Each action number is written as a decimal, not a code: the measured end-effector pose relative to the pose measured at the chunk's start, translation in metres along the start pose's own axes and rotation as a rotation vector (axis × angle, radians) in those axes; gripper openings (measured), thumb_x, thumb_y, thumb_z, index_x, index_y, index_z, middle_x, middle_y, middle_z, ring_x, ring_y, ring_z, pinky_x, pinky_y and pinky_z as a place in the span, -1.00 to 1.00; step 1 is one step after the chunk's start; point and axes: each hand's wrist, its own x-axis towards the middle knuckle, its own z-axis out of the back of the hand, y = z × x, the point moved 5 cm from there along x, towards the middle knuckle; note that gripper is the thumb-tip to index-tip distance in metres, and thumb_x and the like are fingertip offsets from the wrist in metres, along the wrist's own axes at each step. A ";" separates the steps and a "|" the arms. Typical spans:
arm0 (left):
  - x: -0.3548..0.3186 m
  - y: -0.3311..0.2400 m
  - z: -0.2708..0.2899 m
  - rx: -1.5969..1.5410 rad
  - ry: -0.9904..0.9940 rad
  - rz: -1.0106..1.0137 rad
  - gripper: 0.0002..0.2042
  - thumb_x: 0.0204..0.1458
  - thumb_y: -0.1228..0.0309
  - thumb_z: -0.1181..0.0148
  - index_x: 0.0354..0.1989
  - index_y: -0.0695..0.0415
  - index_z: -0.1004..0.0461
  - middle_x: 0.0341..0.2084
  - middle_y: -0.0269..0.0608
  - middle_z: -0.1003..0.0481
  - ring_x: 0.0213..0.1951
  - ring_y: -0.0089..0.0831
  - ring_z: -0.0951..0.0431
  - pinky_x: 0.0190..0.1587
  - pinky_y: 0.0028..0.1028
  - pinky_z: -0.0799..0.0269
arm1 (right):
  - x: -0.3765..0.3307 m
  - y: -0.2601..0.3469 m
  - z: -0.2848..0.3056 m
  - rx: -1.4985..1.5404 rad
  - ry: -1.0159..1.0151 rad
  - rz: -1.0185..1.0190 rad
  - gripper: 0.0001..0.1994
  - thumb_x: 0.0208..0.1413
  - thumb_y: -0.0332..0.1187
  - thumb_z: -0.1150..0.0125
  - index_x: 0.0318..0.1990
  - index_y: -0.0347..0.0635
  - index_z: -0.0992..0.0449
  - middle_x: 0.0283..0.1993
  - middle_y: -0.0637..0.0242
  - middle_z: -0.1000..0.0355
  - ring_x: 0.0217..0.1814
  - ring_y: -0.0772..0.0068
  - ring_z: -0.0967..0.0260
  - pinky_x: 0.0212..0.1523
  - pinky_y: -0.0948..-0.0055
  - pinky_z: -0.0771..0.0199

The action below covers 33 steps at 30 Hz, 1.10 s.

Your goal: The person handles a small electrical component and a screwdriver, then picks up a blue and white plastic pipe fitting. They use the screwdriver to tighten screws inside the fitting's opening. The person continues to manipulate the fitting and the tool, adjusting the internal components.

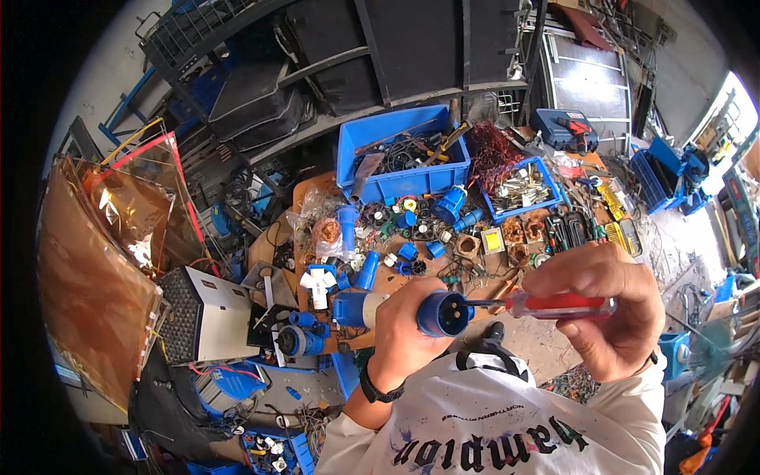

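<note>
My left hand point(405, 323) is wrapped round a blue and white industrial plug point(355, 309). Its open blue end, with metal pins inside, points right and up toward me. In my right hand point(613, 309) is a screwdriver point(558, 305) with a clear and red handle, held between thumb and fingers. The screwdriver's thin shaft reaches left to the rim of the plug's blue end; whether the tip touches it I cannot tell. Beyond my hands, the wooden table point(499, 273) carries several loose blue connector parts, among them a blue sleeve point(367, 271).
At the table's back stands a blue bin point(404, 186) of cables and tools. Right of it are a tangle of dark red wire point(500, 158) and a blue tray point(522, 207) of metal pieces. A red drill point(579, 133) lies on a blue case. Left stands a speaker-like box point(214, 313).
</note>
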 end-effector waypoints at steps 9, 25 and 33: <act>0.003 -0.007 0.001 0.027 -0.003 -0.020 -0.61 -0.24 0.48 -0.49 -0.21 0.14 -0.46 -0.37 -0.11 -0.55 -0.34 -0.11 -0.61 -0.29 -0.30 -0.51 | -0.005 0.005 0.008 -0.264 -0.052 0.153 -0.55 -0.18 -0.25 -0.58 -0.12 -0.22 -0.56 -0.23 0.21 -0.50 -0.23 0.28 -0.44 -0.17 0.41 -0.48; 0.001 -0.010 -0.002 0.041 0.006 -0.002 -0.63 -0.24 0.51 -0.47 -0.23 0.14 -0.46 -0.37 -0.12 -0.55 -0.33 -0.11 -0.60 -0.28 -0.30 -0.50 | -0.002 -0.002 0.008 -0.211 0.019 0.148 -0.66 0.11 -0.21 -0.37 -0.10 -0.16 -0.38 -0.14 0.10 -0.29 -0.13 0.28 -0.39 -0.11 0.28 -0.56; 0.000 -0.011 -0.003 0.026 0.021 0.000 -0.63 -0.25 0.52 -0.47 -0.23 0.14 -0.45 -0.38 -0.12 -0.55 -0.33 -0.09 -0.60 -0.28 -0.29 -0.50 | -0.016 -0.004 0.015 -0.048 -0.179 0.170 -0.74 -0.05 -0.44 -0.49 -0.23 -0.27 -0.55 -0.12 0.02 -0.47 -0.20 0.27 -0.50 -0.16 0.38 -0.56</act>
